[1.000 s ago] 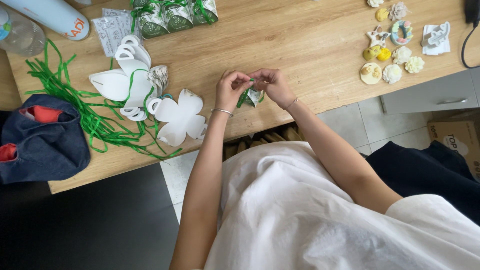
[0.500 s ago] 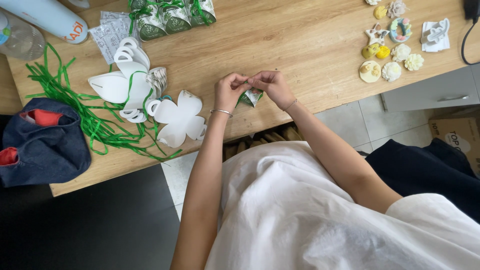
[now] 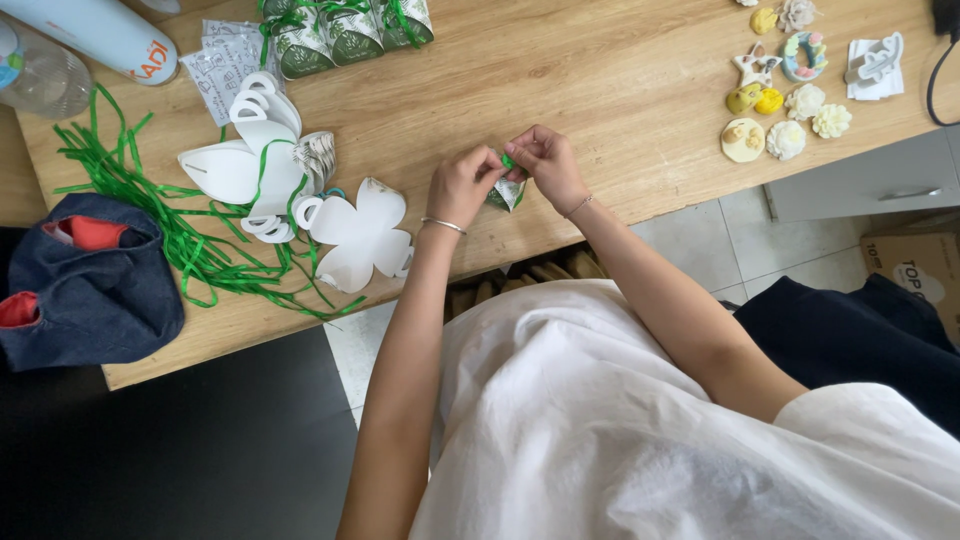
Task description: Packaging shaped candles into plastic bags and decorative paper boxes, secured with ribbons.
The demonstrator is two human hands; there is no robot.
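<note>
My left hand (image 3: 462, 185) and my right hand (image 3: 545, 163) meet over the front edge of a wooden table (image 3: 560, 80). Both pinch a short piece of green ribbon (image 3: 508, 161) on top of a small green-and-white paper gift box (image 3: 505, 193) that rests on the table between them. Most of the box is hidden by my fingers. A thin bangle sits on each wrist.
Flat white die-cut box blanks (image 3: 350, 232) and a stack of them (image 3: 255, 160) lie left, over loose green ribbons (image 3: 180, 240). Finished tied boxes (image 3: 345, 30) stand at the back. Small figurines (image 3: 785, 100) lie right. A denim bag (image 3: 85, 285) and bottles (image 3: 60, 50) are far left.
Both hands stay at the small box; the fingers have shifted slightly on the ribbon. Nothing else on the table has moved.
</note>
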